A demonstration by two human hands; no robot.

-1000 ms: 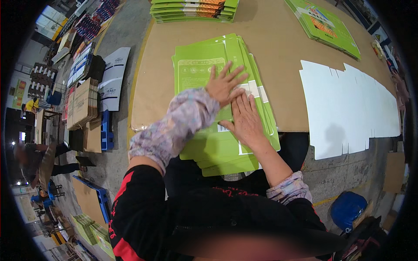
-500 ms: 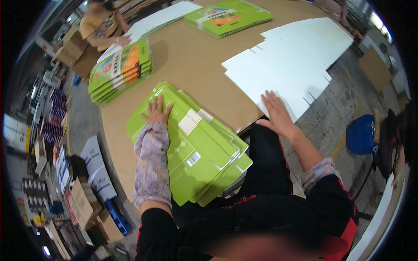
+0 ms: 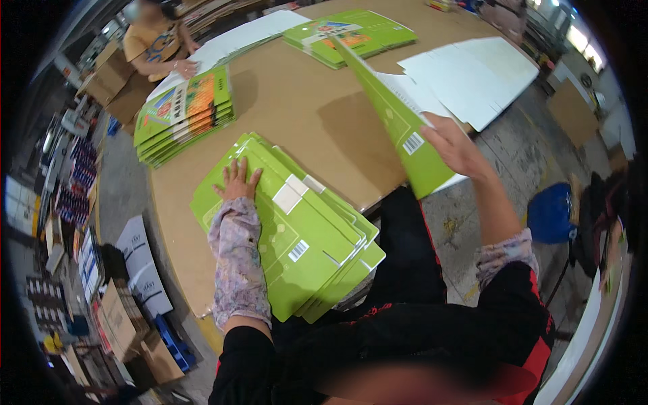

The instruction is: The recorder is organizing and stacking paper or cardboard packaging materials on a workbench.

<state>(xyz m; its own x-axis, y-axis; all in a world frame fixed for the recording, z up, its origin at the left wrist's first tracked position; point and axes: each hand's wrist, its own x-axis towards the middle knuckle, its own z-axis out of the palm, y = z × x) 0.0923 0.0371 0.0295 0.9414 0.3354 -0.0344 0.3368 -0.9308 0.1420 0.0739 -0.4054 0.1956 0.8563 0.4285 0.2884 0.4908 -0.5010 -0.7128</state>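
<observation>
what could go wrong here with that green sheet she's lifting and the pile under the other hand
The green stack overhangs the table edge and is fanned unevenly; only the left hand pins it, so lower sheets might slide off. The lifted green carton sheet is pinched at one edge by the right hand; it may bend or sweep the white sheets out of place.

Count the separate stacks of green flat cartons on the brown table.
3: near stack of green flat cartons under the left hand, far-left stack, far-middle stack. More may be hidden.

— What's different from a moment ago?
— The right hand point(image 3: 453, 145), flat on the white sheets point(image 3: 472, 71) before, now lifts one green flat carton point(image 3: 398, 125) tilted above the counter point(image 3: 304, 115).
</observation>
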